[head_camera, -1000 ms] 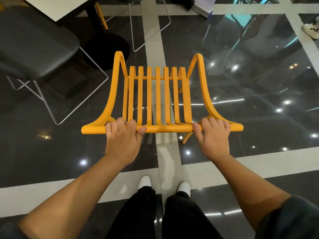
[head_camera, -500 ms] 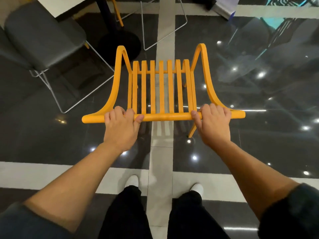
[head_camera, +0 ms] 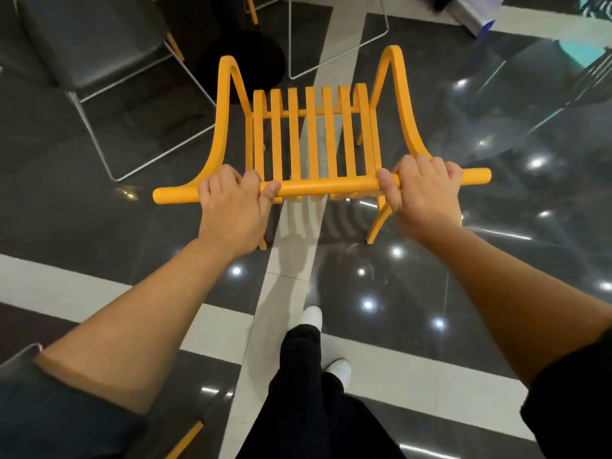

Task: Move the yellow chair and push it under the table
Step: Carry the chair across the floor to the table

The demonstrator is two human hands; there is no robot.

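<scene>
Gripping yellow chair (head_camera: 313, 140) top rail: left hand (head_camera: 231, 207), right hand (head_camera: 422, 193), both closed.

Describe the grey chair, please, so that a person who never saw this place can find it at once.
Start from the yellow chair that both hands hold by its top rail in the middle of the dark glossy floor. Look up and left: the grey chair stands there, with a padded seat and thin white wire legs, not yellow slats.

Yellow chair (head_camera: 313, 140): smooth, painted-looking finish with a soft satin sheen, material unclear. Floor (head_camera: 430, 260): highly polished dark tiles with pale strips, mirror-glossy, reflecting lights. Grey chair (head_camera: 89, 48): matt padded seat on thin, shiny metal wire legs. Trousers (head_camera: 308, 409): matt black cloth.
</scene>
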